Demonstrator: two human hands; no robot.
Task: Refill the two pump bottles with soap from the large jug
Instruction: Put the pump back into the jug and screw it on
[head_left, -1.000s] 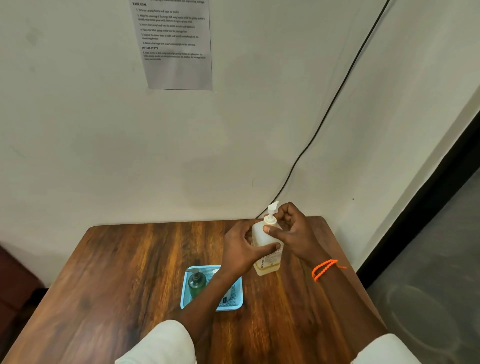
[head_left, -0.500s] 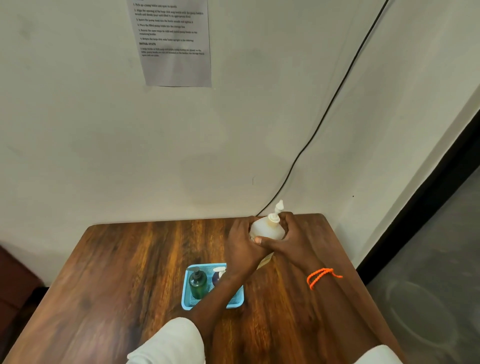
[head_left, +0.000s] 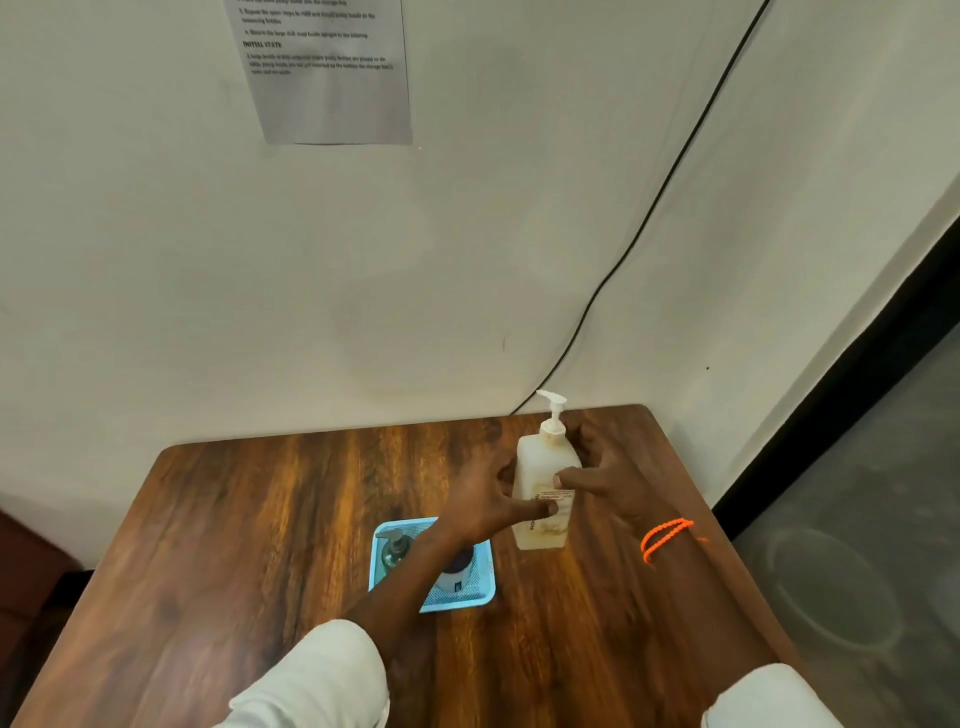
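Note:
The large jug (head_left: 543, 467), a whitish square bottle with a pump top and a little yellowish soap at the bottom, stands upright on the wooden table (head_left: 249, 530) near its back right corner. My left hand (head_left: 478, 501) clasps its left side with the thumb across the label. My right hand (head_left: 615, 480) clasps its right side, thumb on the front. A blue tray (head_left: 460, 603) in front holds a green pump bottle (head_left: 393, 552) and a second, dark-and-white bottle (head_left: 460, 571), partly hidden under my left forearm.
The table stands against a white wall, where a printed sheet (head_left: 327, 73) hangs and a black cable (head_left: 649, 208) runs down behind the jug. The table's right edge drops to a grey floor. An orange band (head_left: 665, 535) circles my right wrist.
Half a second ago the jug was tilted between both hands; now it stands upright on the table, and both hands sit lower on its body.

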